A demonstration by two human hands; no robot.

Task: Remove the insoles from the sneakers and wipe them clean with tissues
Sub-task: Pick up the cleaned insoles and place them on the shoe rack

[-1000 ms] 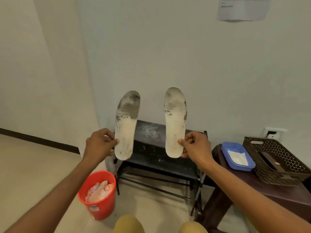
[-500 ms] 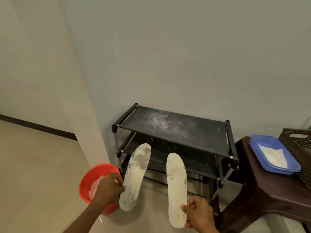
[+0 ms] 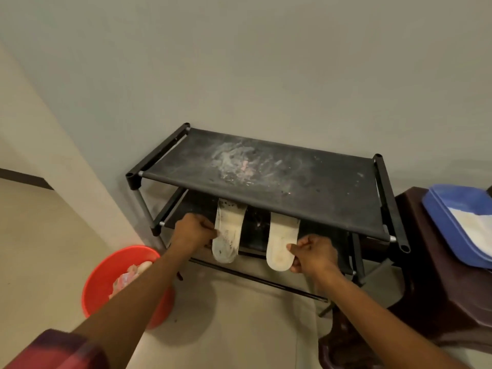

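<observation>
With removal done, your left hand [image 3: 195,231] pinched the dark-smudged left insole [image 3: 229,230] and your right hand [image 3: 312,253] pinched the cleaner right insole [image 3: 282,241], both toe-first over the lower shelf [image 3: 257,230] of the rack [image 3: 292,179], so wiping probably remained.

left insole [image 3: 227,230], right insole [image 3: 282,241]: toe ends hidden under top shelf [image 3: 266,169] | blue tray [image 3: 452,222]: cut off at right edge

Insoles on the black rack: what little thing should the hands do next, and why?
Probably slide both a bit deeper, then let go. The left hand pinches the left insole and the right hand the right insole; their toe ends reach under the top shelf, over the lower shelf, but the heels hang past its front edge.
</observation>
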